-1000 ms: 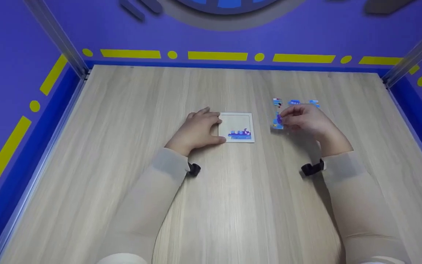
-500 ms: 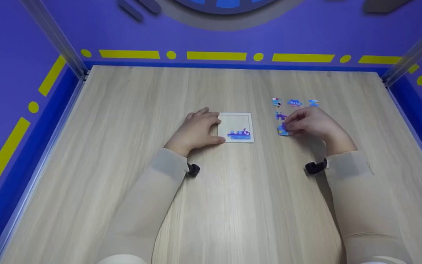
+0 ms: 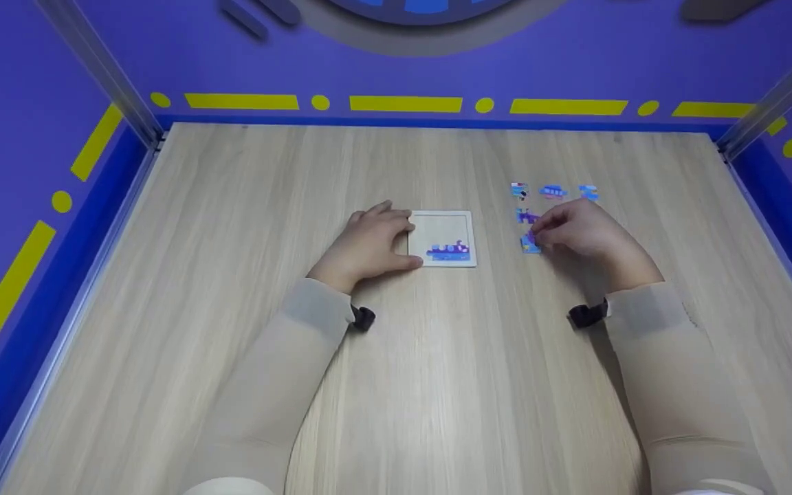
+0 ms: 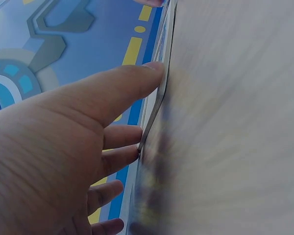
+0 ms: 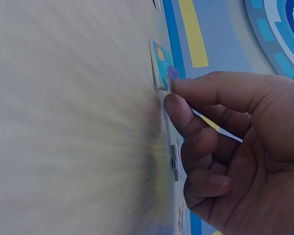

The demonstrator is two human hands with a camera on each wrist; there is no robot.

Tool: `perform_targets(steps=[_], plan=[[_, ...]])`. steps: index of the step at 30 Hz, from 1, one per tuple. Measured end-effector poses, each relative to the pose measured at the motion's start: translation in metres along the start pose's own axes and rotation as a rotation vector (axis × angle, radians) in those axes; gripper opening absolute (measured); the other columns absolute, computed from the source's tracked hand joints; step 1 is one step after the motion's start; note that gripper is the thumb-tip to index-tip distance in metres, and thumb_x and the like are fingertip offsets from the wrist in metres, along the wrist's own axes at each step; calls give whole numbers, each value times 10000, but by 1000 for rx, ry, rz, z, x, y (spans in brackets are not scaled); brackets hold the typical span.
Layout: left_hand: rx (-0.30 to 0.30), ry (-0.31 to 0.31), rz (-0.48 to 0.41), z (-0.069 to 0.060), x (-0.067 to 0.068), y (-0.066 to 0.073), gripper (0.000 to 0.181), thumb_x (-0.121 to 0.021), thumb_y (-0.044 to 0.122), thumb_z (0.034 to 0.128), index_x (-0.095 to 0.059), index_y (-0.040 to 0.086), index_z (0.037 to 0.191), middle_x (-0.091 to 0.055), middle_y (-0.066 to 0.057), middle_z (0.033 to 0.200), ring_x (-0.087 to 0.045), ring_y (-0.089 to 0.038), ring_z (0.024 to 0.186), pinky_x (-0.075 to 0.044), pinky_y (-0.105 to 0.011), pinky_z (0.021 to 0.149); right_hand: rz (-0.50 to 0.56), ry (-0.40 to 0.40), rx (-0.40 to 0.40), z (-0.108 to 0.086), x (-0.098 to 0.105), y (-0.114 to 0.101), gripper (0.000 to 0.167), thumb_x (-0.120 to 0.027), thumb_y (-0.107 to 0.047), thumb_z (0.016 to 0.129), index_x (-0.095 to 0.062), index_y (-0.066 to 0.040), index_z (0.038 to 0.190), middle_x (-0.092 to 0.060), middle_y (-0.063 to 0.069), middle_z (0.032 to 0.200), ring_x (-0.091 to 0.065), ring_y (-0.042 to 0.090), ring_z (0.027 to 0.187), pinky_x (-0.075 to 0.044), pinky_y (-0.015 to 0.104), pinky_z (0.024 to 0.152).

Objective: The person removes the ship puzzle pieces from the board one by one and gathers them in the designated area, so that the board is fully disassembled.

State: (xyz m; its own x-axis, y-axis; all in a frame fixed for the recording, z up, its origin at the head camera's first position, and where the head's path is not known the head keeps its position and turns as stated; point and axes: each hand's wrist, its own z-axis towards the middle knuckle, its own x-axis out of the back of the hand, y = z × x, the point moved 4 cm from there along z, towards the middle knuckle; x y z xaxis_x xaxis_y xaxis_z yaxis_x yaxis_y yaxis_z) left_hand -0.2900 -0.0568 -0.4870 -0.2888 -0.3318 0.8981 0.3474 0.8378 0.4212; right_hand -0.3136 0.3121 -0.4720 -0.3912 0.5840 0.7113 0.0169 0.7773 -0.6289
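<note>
My left hand (image 3: 365, 244) rests at the left side of a square white puzzle tray (image 3: 473, 230), its thumb and fingertips touching the tray's edge. In the left wrist view that thumb (image 4: 122, 90) presses on the tray rim and the other fingers are extended. Joined purple and blue pieces (image 3: 449, 251) fill the tray's lower right part. To the right, my right hand (image 3: 585, 230) pinches a blue and purple puzzle piece (image 3: 529, 245) between thumb and forefinger. Seen from the right wrist, this puzzle piece (image 5: 161, 64) looks slightly tilted; the fingertips cover part of it.
Just behind the pinched piece lies a purple puzzle piece (image 3: 525, 216). Farther back sit a multicoloured piece (image 3: 520, 191), a blue and pink piece (image 3: 553, 192) and a light blue piece (image 3: 588, 192). Blue walls (image 3: 396, 75) border the wooden table (image 3: 437, 371).
My right hand has shifted toward me and slightly right with the puzzle piece, uncovering the purple piece behind. In the last half second it has barely moved. The left hand and tray stay put.
</note>
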Motion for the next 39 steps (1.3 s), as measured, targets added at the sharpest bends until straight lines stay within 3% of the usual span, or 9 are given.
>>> perform_targets(steps=[8,14,22,29,39], plan=[[13,-12,-8,-1,0,1,724,-822,578,996,-671,175,1578,-471,-9,1811,-250,-321,1778,-225,-616,1423,0,5,23,0,2,0,269,-737,-141,1043,-849,-34,1262,-790,199,1393,-638,320,1374,-479,312,1018],[13,-7,-10,-1,0,1,722,-824,583,993,-676,177,1572,-478,-9,1807,-252,-317,1778,-231,-610,1422,-2,15,11,0,2,-1,279,-742,-181,1054,-841,-39,1272,-772,217,1419,-622,333,1367,-481,388,1062],[11,-7,-4,-1,0,0,727,-828,587,992,-675,175,1572,-473,-9,1810,-262,-325,1774,-237,-612,1420,4,17,5,0,2,1,279,-740,-192,1064,-838,-43,1278,-772,216,1424,-624,287,1270,-495,302,953],[12,-7,-4,-1,0,1,725,-828,582,993,-679,169,1569,-472,-8,1811,-260,-324,1775,-234,-599,1424,12,29,-6,0,2,0,266,-741,-202,1079,-836,-47,1274,-780,191,1391,-596,203,1063,-506,276,840],[10,-8,-5,0,0,1,718,-833,579,992,-684,167,1561,-473,-20,1809,-254,-331,1777,-235,-622,1419,47,61,15,-8,-5,-31,323,-824,-315,1042,-852,-85,1266,-783,135,1333,-638,201,1054,-541,247,834]])
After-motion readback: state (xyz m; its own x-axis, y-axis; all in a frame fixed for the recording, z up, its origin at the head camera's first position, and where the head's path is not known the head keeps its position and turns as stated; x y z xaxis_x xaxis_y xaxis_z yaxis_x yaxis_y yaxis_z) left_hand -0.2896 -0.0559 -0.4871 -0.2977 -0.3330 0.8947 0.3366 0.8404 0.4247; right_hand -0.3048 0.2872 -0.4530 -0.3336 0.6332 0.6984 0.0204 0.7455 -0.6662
